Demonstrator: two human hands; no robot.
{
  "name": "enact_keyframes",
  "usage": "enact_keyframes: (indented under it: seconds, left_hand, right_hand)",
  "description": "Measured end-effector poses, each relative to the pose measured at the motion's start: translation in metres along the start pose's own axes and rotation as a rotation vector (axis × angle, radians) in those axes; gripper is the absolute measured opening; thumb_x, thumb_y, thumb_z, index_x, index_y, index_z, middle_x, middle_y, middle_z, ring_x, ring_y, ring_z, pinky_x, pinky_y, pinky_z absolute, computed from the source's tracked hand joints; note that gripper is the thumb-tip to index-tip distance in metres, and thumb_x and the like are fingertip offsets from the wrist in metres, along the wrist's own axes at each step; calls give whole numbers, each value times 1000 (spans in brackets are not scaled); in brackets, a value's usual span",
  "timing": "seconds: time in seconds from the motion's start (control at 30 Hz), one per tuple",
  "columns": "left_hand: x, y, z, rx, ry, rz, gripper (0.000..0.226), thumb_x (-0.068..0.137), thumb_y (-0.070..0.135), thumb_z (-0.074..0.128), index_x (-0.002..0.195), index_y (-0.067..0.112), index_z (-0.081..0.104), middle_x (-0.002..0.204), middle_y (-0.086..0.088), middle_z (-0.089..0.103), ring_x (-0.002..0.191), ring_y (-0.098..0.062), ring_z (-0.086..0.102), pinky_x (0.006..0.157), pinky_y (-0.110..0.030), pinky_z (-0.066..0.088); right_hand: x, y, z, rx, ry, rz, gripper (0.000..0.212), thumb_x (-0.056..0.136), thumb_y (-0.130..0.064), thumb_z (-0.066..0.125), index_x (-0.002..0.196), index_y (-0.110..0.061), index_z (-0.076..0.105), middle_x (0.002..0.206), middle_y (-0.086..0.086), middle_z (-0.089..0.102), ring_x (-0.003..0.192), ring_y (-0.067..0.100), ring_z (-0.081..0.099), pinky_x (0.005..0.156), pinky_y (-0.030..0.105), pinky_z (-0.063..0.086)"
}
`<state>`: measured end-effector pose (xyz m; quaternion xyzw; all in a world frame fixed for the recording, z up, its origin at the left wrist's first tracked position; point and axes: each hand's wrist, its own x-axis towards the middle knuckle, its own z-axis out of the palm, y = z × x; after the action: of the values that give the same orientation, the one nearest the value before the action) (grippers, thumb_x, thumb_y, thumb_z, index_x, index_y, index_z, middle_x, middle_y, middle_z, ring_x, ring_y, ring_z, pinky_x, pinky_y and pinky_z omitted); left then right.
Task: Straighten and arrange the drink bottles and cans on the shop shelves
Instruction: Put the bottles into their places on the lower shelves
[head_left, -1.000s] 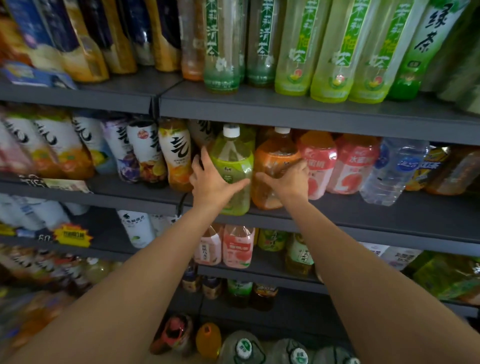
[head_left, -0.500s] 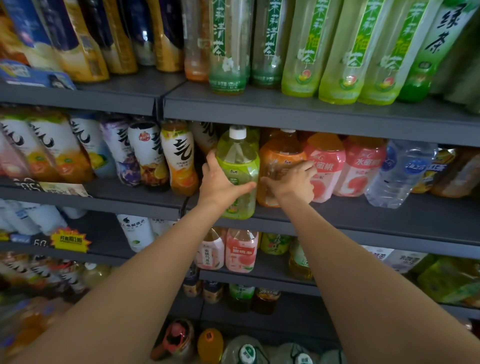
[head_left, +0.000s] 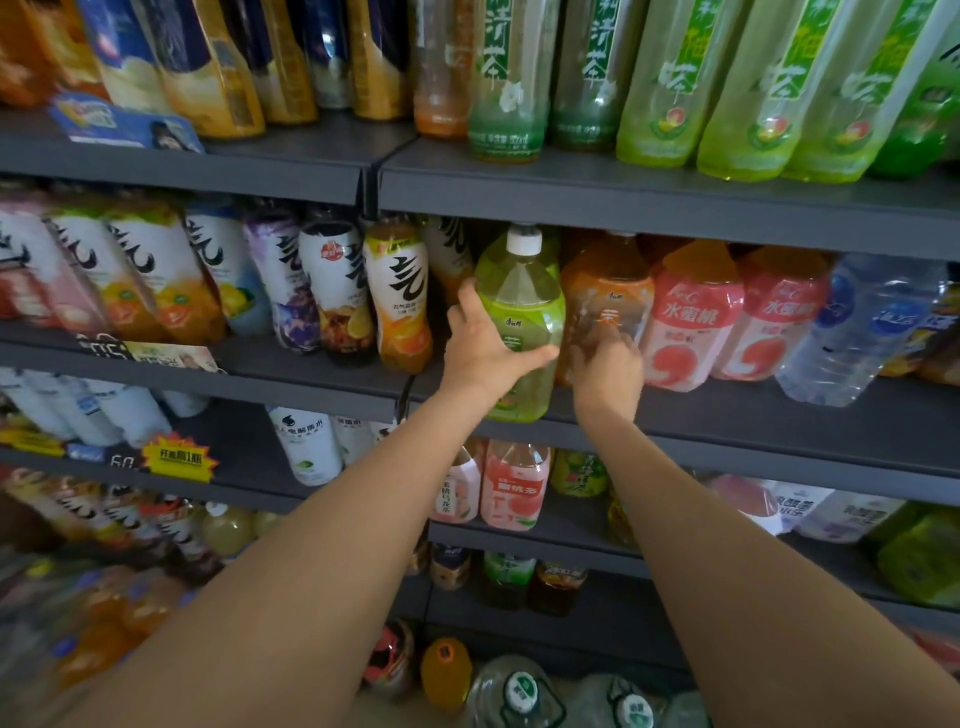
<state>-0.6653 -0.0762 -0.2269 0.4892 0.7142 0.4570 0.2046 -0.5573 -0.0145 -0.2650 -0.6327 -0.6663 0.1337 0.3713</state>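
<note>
The green tea bottle (head_left: 519, 322) is gripped by the left hand (head_left: 480, 348) at the shelf edge (head_left: 727, 415), thumb across its front, much as a second ago. Beside it, the right hand (head_left: 605, 369) has been slid lower on the orange tea bottle (head_left: 605, 306); its grip cannot be told through blur. Both look nearly squared with the peach bottles (head_left: 696, 322) behind

Single head-worn wide-angle view, no second view to share with. Looks forward and slightly down at dark shelves (head_left: 675, 200), close, within arm's reach. Both forearms enter from bottom edge, meeting at frame centre. Shelf edges bow toward corners; lower left blurred.
</note>
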Motion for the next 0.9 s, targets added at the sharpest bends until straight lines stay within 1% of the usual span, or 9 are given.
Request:
enact_keyframes:
  seconds: [0.1,0.23,0.43,0.5,0.57,0.63,0.67,0.73,0.9]
  left_hand:
    - [0,1,0,-2,-5,-8,109,67,32,82,145,18,7,145,-9,25,131,-30,36,105,-38,34]
    - [0,3,-1,-8,-12,-28,109,67,31,82,145,19,7,145,-9,24,131,-31,35,105,-40,34]
    - [1,4,0,-16,-22,-62,109,67,31,82,145,21,6,146,-9,23,133,-33,33,107,-43,33]
    - [1,4,1,-16,-21,-82,110,67,33,82,145,23,5,146,-8,24,133,-34,33,108,-46,34]
    - [-1,5,3,-18,-2,-98,108,67,33,81,144,25,7,144,-8,27,130,-34,37,105,-45,36]
    - [-3,7,3,-10,24,-103,106,67,35,81,144,26,9,142,-7,30,127,-33,40,102,-42,38]
    - [-4,7,3,-9,35,-103,105,67,35,81,144,26,10,142,-7,31,127,-32,41,101,-41,38]
    - [-7,8,2,-28,49,-95,105,66,35,82,144,26,11,141,-6,33,127,-30,41,101,-39,38]
    - [-22,14,14,-56,-4,-34,106,64,35,83,143,25,14,144,-3,33,130,-26,38,107,-41,35]
  right_hand:
    - [-9,3,1,-111,-47,-164,42,87,6,46,128,-3,50,132,17,46,119,36,45,91,38,42]
    - [-24,14,-3,-223,-163,-252,68,85,14,44,145,-16,33,157,6,6,142,30,17,96,37,44]
    - [-10,12,-8,-356,-360,-218,61,88,7,49,144,-13,34,155,-2,-24,126,26,47,83,31,43]
    - [-10,15,-10,-301,-335,-215,49,87,7,50,135,-6,46,158,-1,-13,120,28,51,83,32,44]
    - [-8,20,-16,-193,-134,-178,40,87,4,51,127,0,50,153,9,16,121,31,47,90,37,47]
    - [1,23,-29,-57,124,18,44,88,-9,58,128,2,43,141,17,31,126,34,39,99,42,43]
    - [8,24,-37,11,178,144,53,86,-16,63,130,2,38,139,19,31,127,35,36,102,43,39]
    - [23,26,-48,99,128,321,74,81,-26,70,136,1,27,140,19,28,130,35,30,104,41,33]
    - [40,34,-45,237,-10,451,98,79,-31,73,145,1,8,149,18,20,140,34,21,113,38,21]
